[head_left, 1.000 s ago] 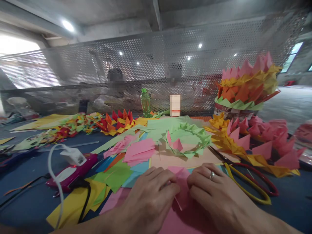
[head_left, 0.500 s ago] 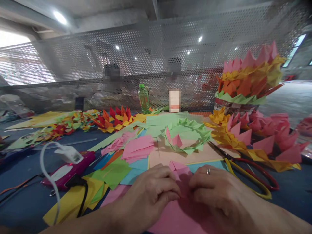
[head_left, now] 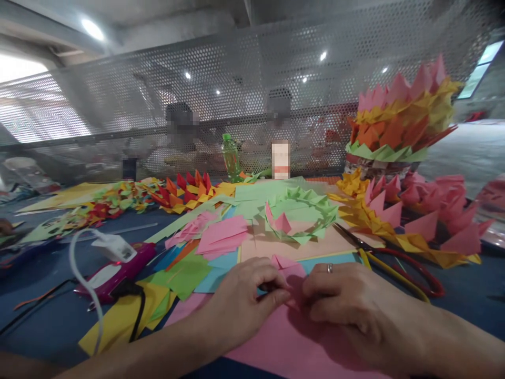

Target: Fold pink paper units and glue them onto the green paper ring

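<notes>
Perforated metal screening (head_left: 236,95) backs a blue tabletop (head_left: 47,321) strewn with coloured paper. At the middle of its near edge a person's left hand (head_left: 244,300) and right hand (head_left: 347,308) meet, the fingers of both curled shut and pinching a small pink folded piece (head_left: 284,264) over a large pink sheet (head_left: 284,347). A green paper ring (head_left: 303,216) lies just beyond, scissors (head_left: 394,271) sit just beside the right hand, and a magenta glue gun (head_left: 118,273) rests toward the left edge. Uneven thumb pressure could skew the crease or tear the thin paper, and a sideways sweep of the right wrist might catch the scissors.
</notes>
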A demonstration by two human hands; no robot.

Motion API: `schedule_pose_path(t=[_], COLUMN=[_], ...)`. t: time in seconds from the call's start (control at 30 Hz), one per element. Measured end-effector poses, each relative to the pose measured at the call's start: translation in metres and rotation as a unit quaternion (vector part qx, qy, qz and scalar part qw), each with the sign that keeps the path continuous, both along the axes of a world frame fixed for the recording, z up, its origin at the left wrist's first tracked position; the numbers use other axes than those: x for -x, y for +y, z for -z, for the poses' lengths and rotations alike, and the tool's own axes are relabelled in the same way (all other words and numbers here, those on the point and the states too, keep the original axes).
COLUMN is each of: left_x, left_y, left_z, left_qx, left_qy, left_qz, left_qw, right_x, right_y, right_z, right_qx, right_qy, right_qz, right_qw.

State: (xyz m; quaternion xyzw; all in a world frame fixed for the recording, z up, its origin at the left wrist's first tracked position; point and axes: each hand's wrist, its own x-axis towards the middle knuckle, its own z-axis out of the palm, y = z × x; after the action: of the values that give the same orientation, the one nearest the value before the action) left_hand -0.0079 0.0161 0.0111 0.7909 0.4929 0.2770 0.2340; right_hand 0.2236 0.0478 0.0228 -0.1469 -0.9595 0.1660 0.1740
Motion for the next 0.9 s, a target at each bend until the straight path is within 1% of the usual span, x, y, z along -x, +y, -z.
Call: schedule_pose_path(t=[0.13,0.27,0.43,0.6,0.9], left_x=[-0.003,-0.006,-0.008,-0.008,-0.011], left_y=[0.000,0.001,0.001,0.000,-0.004], left_z=[0.002,0.003,0.005,0.007,0.003], left_qx=[0.021,0.021,0.000,-0.005,-0.002], left_qy=[0.018,0.035,0.047,0.058,0.055], left_qz=[-0.027,-0.038,-0.037,-0.038,-0.048], left_qw=[0.999,0.998,0.998,0.998,0.997], right_x=[0.000,-0.001,-0.002,-0.001,0.000], right_y=[-0.001,-0.002,-0.003,-0.004,-0.004], right_z=[-0.002,-0.002,-0.002,-0.003,0.000], right_qx=[-0.002,0.002,0.004,0.003,0.012], right_qy=[-0.007,-0.024,-0.032,-0.026,-0.002], right_qz=[-0.008,-0.007,0.003,0.008,0.007], right_qw=[1.000,1.000,0.999,1.000,1.000])
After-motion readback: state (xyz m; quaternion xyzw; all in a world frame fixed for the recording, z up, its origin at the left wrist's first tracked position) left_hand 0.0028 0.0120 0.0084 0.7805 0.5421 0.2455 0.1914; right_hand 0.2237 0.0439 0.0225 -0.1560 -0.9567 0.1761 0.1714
